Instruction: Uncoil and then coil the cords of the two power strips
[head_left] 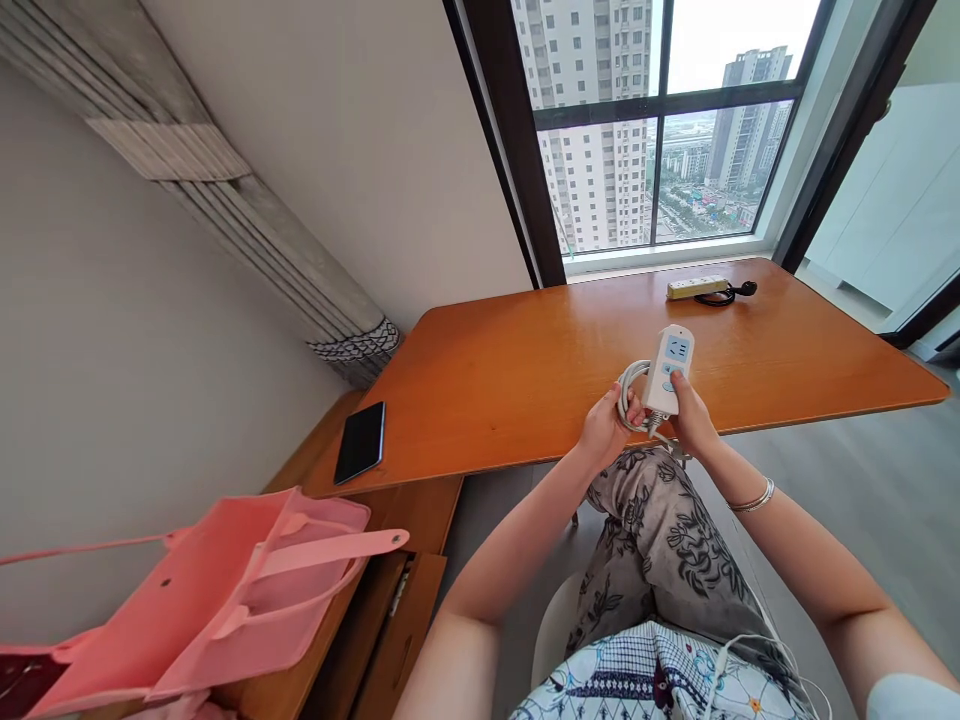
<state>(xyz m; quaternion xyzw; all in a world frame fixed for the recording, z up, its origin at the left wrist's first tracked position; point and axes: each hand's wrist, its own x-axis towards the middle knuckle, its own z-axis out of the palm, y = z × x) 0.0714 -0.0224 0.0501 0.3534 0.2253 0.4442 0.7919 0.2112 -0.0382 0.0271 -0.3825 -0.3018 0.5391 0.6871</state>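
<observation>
Right hand (694, 420) grips white power strip (667, 370) upright, thumb on face. Left hand (604, 428) clenched round coiled cord (628, 385), loops thus bundled. Both over near desk (525, 370) edge; second strip (697, 287) far.

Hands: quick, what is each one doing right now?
Left hand: closed around the coiled cord.
Right hand: closed on the power strip, thumb on its face.

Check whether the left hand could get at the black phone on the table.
Probably yes: bare table lies between the left hand and the phone, though that hand grips the coiled cable of the power strip.
</observation>
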